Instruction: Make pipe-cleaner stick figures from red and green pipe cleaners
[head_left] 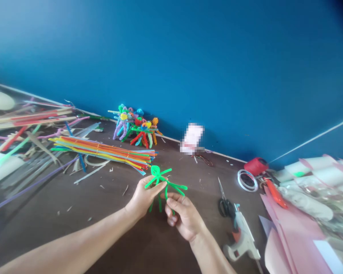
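A green pipe cleaner figure (155, 171) with a looped head and several thin limbs is held up over the dark table. My left hand (144, 194) pinches its body between thumb and fingers. Lower and to the right, my right hand (181, 213) is closed with thumb and fingertips on one hanging green limb. Other limbs stick out to the right and hang below; my fingers cover parts of them. Behind my hands lies a tied bundle of multicoloured pipe cleaners (103, 150). Finished-looking coloured pipe cleaner figures (140, 127) stand grouped against the blue wall.
To the right lie black-handled scissors (224, 203), a white glue gun (242, 236), a roll of tape (247, 180) and a red spool (256, 165). Pink sheets (291, 228) and wrapped rolls crowd the right edge. Loose strips (34, 148) are heaped at left. Small scraps dot the table.
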{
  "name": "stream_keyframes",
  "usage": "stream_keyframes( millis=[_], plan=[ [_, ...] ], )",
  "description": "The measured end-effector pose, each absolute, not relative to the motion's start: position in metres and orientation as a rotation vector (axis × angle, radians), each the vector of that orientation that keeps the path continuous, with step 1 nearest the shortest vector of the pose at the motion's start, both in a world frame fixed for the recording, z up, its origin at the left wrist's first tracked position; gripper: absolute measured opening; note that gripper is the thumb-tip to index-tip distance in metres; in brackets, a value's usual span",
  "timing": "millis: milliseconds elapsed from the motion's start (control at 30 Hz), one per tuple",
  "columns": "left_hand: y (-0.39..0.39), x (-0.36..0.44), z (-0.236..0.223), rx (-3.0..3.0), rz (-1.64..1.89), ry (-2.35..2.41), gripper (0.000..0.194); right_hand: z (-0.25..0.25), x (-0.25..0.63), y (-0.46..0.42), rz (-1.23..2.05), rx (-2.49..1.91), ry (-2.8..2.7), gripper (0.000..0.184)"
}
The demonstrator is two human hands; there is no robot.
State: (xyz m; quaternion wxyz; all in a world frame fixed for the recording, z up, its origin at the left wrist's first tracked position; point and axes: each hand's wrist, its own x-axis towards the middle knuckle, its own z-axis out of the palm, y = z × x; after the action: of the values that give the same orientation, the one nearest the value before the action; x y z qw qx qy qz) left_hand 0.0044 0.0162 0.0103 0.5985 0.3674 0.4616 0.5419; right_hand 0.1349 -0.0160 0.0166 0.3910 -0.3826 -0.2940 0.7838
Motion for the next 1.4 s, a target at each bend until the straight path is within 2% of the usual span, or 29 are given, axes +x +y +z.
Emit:
stream_keyframes(
  millis=[133, 233, 433, 500, 600, 833, 1133, 1400],
  plan=[
    [0.018, 0.003, 0.011, 0.947, 1.277, 1.164, 0.019, 0.019, 0.137, -0.018, 2.019, -0.987, -0.866, 0.025],
    [0.018, 0.002, 0.011, 1.002, 1.257, 1.186, 0.017, 0.025, 0.142, -0.019, 1.867, -1.103, -1.128, 0.026],
    [0.018, 0.004, 0.006, 1.062, 1.192, 1.136, 0.015, 0.044, 0.158, -0.022, 0.884, -1.428, -1.708, 0.024],
    [0.017, 0.004, 0.004, 1.081, 1.162, 1.110, 0.015, 0.046, 0.163, -0.019, 0.717, -1.448, -1.700, 0.023],
    [0.016, 0.003, 0.005, 1.099, 1.089, 1.079, 0.016, 0.041, 0.171, -0.010, 0.779, -1.463, -1.562, 0.023],
    [0.012, -0.005, 0.016, 0.917, 0.800, 0.643, 0.020, 0.019, 0.172, 0.001, 1.308, -1.421, -1.225, 0.032],
    [0.016, -0.003, 0.012, 0.708, 0.930, 0.659, 0.018, 0.023, 0.161, -0.005, 1.252, -1.558, -1.468, 0.032],
    [0.019, 0.000, 0.009, 0.697, 1.038, 0.721, 0.019, 0.017, 0.155, -0.011, 1.293, -1.476, -1.628, 0.034]
  ],
)
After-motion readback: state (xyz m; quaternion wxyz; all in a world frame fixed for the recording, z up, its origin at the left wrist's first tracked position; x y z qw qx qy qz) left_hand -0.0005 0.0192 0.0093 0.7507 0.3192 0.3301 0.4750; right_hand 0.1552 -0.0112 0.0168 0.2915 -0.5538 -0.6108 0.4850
